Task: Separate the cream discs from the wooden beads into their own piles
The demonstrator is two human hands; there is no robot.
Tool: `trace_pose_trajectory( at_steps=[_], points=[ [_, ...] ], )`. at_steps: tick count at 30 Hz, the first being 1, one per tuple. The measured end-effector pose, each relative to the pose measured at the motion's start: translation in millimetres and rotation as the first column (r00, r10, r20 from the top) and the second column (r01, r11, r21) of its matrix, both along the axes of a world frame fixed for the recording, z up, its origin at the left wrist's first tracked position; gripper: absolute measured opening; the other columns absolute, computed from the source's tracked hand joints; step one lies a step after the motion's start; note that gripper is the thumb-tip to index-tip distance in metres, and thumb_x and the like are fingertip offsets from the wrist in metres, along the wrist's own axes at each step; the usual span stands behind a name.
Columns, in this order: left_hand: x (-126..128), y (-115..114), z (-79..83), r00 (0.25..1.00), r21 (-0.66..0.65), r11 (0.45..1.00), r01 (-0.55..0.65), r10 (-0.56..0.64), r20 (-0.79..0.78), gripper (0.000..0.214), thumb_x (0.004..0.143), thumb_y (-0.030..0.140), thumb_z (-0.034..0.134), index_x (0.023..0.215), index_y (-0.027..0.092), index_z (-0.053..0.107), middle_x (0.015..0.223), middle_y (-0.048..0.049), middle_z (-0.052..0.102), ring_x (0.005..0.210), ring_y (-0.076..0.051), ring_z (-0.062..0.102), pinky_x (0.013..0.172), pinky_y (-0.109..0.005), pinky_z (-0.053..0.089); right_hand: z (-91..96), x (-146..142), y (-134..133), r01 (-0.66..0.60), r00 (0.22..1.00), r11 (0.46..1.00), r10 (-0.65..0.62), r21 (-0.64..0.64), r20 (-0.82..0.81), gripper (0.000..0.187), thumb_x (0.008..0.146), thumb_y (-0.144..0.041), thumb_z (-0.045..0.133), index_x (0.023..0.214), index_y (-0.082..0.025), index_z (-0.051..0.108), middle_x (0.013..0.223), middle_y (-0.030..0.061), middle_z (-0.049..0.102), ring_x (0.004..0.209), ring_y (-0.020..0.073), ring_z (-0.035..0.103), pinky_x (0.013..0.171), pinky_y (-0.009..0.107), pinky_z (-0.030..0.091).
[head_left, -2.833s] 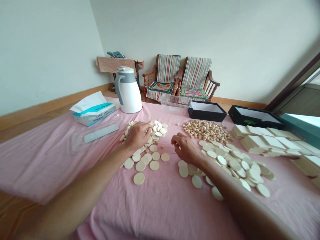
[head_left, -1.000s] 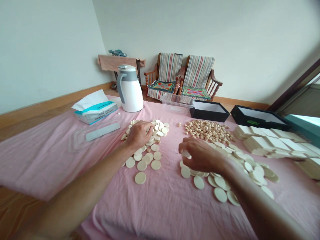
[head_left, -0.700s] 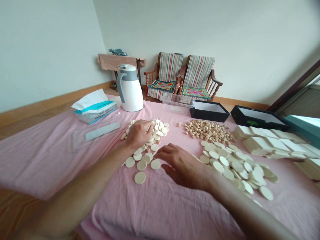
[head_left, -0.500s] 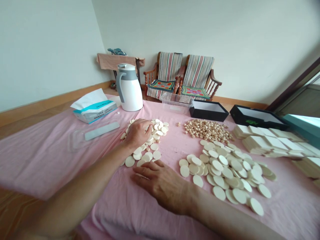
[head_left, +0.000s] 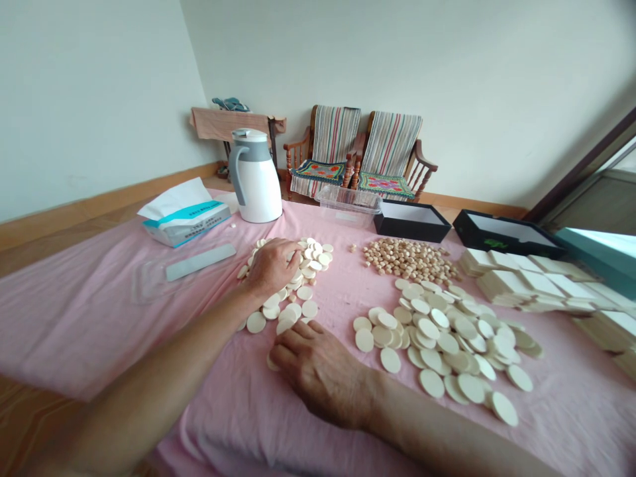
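My left hand (head_left: 271,268) rests cupped on a heap of cream round discs (head_left: 313,255), its fingers curled among them, and I cannot tell whether it grips any. My right hand (head_left: 320,368) lies low on the pink cloth (head_left: 99,311) at the heap's near edge. Its fingertips cover most of one disc (head_left: 271,362). A second, larger spread of the same discs (head_left: 447,351) lies to the right, with a mound of small tan wooden beads (head_left: 410,260) behind it.
Stacks of cream rectangular slabs (head_left: 527,281) lie at the right. Along the far side stand a white thermos jug (head_left: 253,179), a tissue box (head_left: 185,222), a clear plastic tub (head_left: 346,205) and a black box (head_left: 411,222). A grey strip (head_left: 201,262) lies at the left.
My right hand has moved left and toward me, from the right spread of discs to the near edge of the left heap. My left hand has stayed on the heap.
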State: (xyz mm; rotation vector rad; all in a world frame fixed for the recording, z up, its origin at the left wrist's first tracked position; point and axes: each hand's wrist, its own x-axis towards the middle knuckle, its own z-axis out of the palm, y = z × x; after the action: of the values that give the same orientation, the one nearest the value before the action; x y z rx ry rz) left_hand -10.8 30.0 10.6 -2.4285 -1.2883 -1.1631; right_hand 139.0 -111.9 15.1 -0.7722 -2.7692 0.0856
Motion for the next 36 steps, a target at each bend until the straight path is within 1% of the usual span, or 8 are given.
trace_pose_trajectory(
  at_steps=[8,12,17,21,25,29,32,36],
  points=[
    [-0.9,0.4,-1.1,1.000,-0.012,1.000,-0.006,0.006,-0.011,0.018,0.081,0.016,0.052,0.087,0.016,0.069,0.088,-0.0070,0.073,0.085,-0.021,0.066,0.079,-0.033,0.050,4.4,7.3,1.5,0.069,0.993,0.992,-0.078,-0.110,-0.083,0.010,0.079,-0.021,0.051,0.089,-0.017,0.053,0.091,0.0066,0.055,0.084,0.0187,0.046,0.077,0.032,0.039],
    [-1.1,0.2,-1.0,1.000,-0.009,1.000,-0.003,0.003,-0.011,0.018,0.080,0.015,0.052,0.084,0.017,0.069,0.086,-0.0063,0.073,0.084,-0.021,0.066,0.078,-0.032,0.050,18.1,28.3,16.1,0.242,0.965,0.966,-0.249,-0.093,-0.080,0.006,0.078,-0.020,0.049,0.079,-0.017,0.054,0.085,0.0064,0.054,0.081,0.0179,0.046,0.076,0.032,0.037],
    [-0.2,-1.3,1.0,1.000,-0.021,1.000,-0.003,0.002,-0.026,0.017,0.080,0.017,0.052,0.083,0.017,0.069,0.086,-0.0067,0.073,0.083,-0.021,0.066,0.077,-0.032,0.050,41.8,65.1,36.9,0.543,0.830,0.840,-0.535,-0.004,0.156,0.011,0.074,-0.022,0.052,0.075,-0.016,0.061,0.082,0.0094,0.057,0.083,0.0211,0.050,0.074,0.034,0.036],
    [0.0,-1.3,1.2,1.000,-0.025,1.000,-0.004,0.003,-0.022,0.019,0.080,0.017,0.052,0.086,0.017,0.070,0.087,-0.0060,0.073,0.084,-0.021,0.066,0.077,-0.031,0.050,50.7,92.5,44.0,0.656,0.704,0.755,-0.615,0.005,0.355,0.017,0.073,-0.022,0.055,0.082,-0.014,0.067,0.082,0.0121,0.061,0.082,0.0243,0.055,0.071,0.035,0.038],
    [-0.3,-0.7,0.0,1.000,-0.023,1.000,0.000,-0.001,-0.022,0.019,0.080,0.017,0.052,0.086,0.018,0.070,0.086,-0.0061,0.073,0.085,-0.021,0.066,0.078,-0.032,0.050,42.4,96.1,45.0,0.560,0.815,0.825,-0.532,-0.079,0.229,0.018,0.075,-0.017,0.058,0.090,-0.016,0.068,0.089,0.0107,0.062,0.088,0.0232,0.056,0.078,0.036,0.040],
    [-0.2,-0.6,-1.2,1.000,-0.012,1.000,-0.005,0.004,-0.023,0.017,0.081,0.017,0.053,0.084,0.019,0.069,0.086,-0.0057,0.072,0.084,-0.020,0.065,0.077,-0.032,0.050,26.4,61.0,39.1,0.291,0.951,0.940,-0.305,-0.176,-0.058,0.021,0.082,-0.014,0.056,0.101,-0.016,0.064,0.096,0.0081,0.062,0.091,0.0188,0.054,0.080,0.032,0.043],
    [0.3,-1.4,-0.9,1.000,-0.021,1.000,-0.008,0.007,-0.018,0.016,0.081,0.017,0.053,0.083,0.019,0.069,0.085,-0.0060,0.072,0.084,-0.020,0.065,0.077,-0.031,0.050,16.3,27.0,32.7,0.102,0.992,0.993,-0.107,-0.067,-0.067,0.027,0.085,-0.009,0.050,0.110,-0.016,0.059,0.106,0.0096,0.060,0.099,0.0196,0.050,0.083,0.033,0.042],
    [1.1,-3.1,0.9,1.000,-0.039,0.999,-0.015,0.014,-0.023,0.016,0.081,0.018,0.053,0.082,0.019,0.069,0.084,-0.0068,0.072,0.084,-0.021,0.065,0.078,-0.032,0.050,5.7,0.1,29.5,-0.047,0.999,0.997,0.047,0.053,0.015,0.029,0.086,-0.007,0.048,0.113,-0.012,0.056,0.108,0.0107,0.059,0.104,0.0223,0.045,0.087,0.036,0.040]
  ],
)
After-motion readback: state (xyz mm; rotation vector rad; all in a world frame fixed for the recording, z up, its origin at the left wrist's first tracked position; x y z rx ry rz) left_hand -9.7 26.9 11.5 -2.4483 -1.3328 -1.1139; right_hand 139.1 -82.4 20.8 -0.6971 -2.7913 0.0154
